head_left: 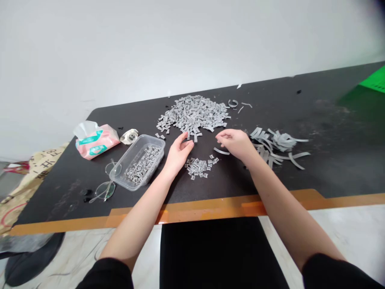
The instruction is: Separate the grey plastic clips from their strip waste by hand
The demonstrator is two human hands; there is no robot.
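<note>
My left hand (178, 153) is at the front edge of a large heap of small grey strip pieces (197, 112), its thumb and fingers apart. Short grey pieces lie by its fingertips, and I see nothing clearly gripped. My right hand (234, 141) is held in a pinch just right of the heap; whatever is between its fingertips is hidden or too small to name. Beneath it lies a single curved grey strip (221, 151). Between my forearms is a smaller pile of little grey frame-like pieces (198, 166). Similar pieces partly fill a clear plastic container (164, 146) left of my left hand.
Longer grey strips (279, 142) lie loosely right of my right hand. At the left are a pink tissue pack (100, 140), a whitish roll (129, 136) and eyeglasses (105, 190) beside the container. Brown tape (204, 210) runs along the black table's front edge. Something green (375, 82) is far right.
</note>
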